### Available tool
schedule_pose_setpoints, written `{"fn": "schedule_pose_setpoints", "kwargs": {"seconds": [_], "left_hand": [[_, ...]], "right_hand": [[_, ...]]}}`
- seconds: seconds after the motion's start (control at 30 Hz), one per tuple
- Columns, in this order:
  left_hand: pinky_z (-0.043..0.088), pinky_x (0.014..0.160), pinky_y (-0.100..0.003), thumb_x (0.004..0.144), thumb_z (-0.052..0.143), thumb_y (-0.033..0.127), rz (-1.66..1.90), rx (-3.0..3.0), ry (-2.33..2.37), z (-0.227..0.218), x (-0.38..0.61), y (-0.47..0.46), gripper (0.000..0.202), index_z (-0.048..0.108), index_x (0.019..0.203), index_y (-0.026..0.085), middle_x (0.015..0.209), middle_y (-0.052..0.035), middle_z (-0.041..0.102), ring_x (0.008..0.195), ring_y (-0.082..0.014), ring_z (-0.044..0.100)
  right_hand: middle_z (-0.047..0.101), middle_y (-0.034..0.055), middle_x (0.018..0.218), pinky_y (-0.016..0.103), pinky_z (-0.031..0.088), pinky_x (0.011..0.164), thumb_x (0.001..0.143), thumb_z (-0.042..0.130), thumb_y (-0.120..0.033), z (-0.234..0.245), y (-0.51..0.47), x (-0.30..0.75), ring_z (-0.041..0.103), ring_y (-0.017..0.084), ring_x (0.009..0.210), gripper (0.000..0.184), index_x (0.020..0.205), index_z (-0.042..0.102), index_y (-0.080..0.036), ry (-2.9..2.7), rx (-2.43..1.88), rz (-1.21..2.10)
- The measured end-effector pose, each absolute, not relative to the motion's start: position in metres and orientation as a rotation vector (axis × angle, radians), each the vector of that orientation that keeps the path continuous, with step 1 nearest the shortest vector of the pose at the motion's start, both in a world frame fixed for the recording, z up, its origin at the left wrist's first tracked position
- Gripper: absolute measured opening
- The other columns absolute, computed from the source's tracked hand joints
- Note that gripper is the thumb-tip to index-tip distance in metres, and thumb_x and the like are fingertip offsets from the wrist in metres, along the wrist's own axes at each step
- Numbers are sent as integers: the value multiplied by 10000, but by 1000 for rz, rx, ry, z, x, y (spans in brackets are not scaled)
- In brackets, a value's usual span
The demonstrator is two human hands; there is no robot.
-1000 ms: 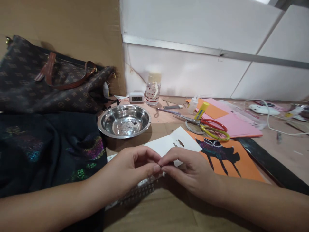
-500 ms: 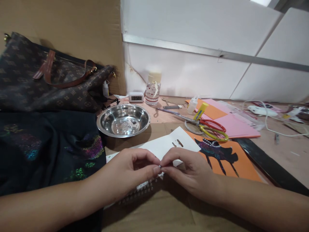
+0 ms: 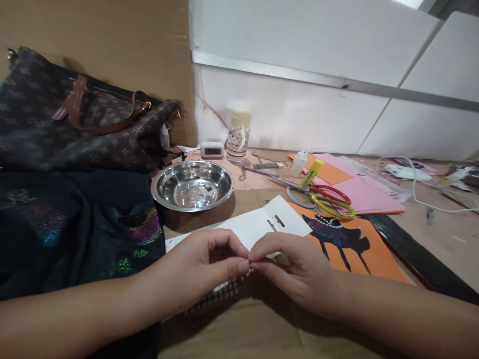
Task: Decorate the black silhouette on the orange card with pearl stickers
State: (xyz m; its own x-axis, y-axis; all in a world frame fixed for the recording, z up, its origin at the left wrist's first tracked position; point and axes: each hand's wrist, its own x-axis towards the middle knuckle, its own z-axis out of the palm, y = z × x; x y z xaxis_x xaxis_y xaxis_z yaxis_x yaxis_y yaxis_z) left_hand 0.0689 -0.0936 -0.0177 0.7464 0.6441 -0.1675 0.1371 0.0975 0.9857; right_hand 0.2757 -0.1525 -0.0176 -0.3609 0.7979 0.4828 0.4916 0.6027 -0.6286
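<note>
The left hand point(image 3: 204, 264) and right hand point(image 3: 301, 269) meet at the fingertips, both pinching a tiny, shiny piece point(image 3: 249, 263), too small to make out, above brown cardboard point(image 3: 239, 334). Round, glossy beads point(image 3: 220, 292) run in rows by the left hand, near a smooth white card point(image 3: 250, 227) with slots. Beyond sits a polished, round metal bowl point(image 3: 170, 188); rightward, a jagged black cut-out point(image 3: 337, 238) lies on matte orange paper point(image 3: 383, 254).

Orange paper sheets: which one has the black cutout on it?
The front orange sheet, nearest your right hand; the other orange sheet lies farther back, beyond the scissors.
</note>
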Motion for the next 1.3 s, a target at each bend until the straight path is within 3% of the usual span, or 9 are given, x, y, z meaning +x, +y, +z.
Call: {"fn": "schedule_pose_setpoints", "kwargs": {"seconds": [0.6, 1.07, 1.3], "left_hand": [[422, 690, -240, 870, 677, 321, 428, 1528, 658, -18, 68, -96, 144, 671, 883, 177, 822, 13, 650, 784, -154, 556], [473, 746, -241, 885, 693, 317, 466, 1672, 642, -13, 67, -94, 128, 706, 888, 190, 869, 7, 705, 838, -165, 615], [437, 680, -214, 887, 693, 292, 445, 1595, 621, -15, 67, -94, 111, 692, 864, 183, 822, 21, 678, 770, -133, 572]], "right_hand": [[735, 13, 773, 206, 513, 600, 957, 603, -195, -21, -153, 277, 652, 122, 630, 75, 916, 660, -221, -2055, -1016, 517], [757, 25, 829, 199, 529, 620, 966, 563, -144, -19, -153, 277, 677, 119, 677, 122, 991, 659, -215, -2086, -934, 509], [759, 16, 824, 189, 527, 663, 989, 550, -152, -16, -151, 277, 676, 114, 690, 148, 1015, 685, -209, -2119, -932, 530]]}}
